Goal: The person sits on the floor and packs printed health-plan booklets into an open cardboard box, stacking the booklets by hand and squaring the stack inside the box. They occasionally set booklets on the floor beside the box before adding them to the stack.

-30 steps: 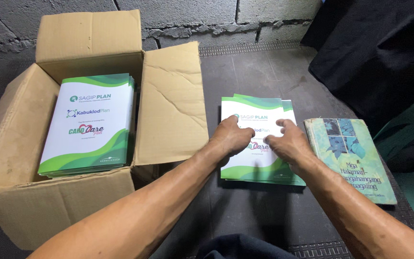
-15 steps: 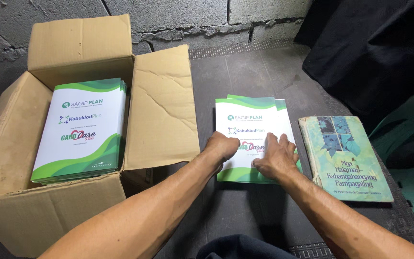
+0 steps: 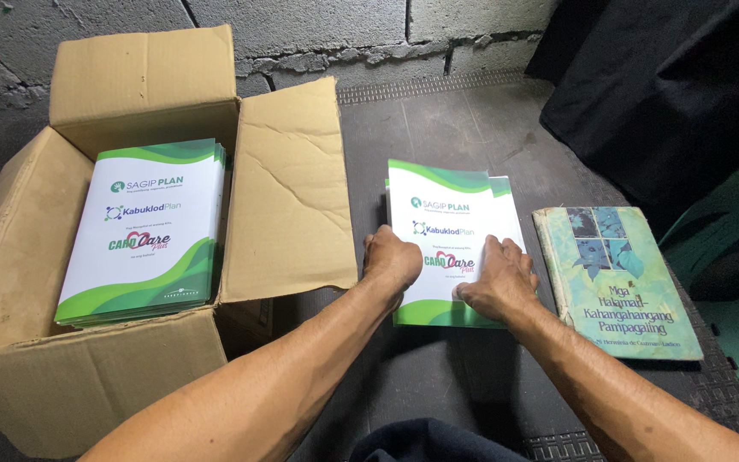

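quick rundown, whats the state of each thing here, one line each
box: open, flaps spread, on its side
booklets in box: stacked, slanted, cover up
booklets on mat: small stack, flat, edges uneven
left hand: curled on the stack's left edge
right hand: fingers pressed on the top cover
old book: closed, flat, worn, beside the stack

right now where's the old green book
In the head view the book lies flat on the dark mat, right of the leaflet stack and just beyond the right hand.

Open cardboard box (image 3: 288,197), old green book (image 3: 613,278)
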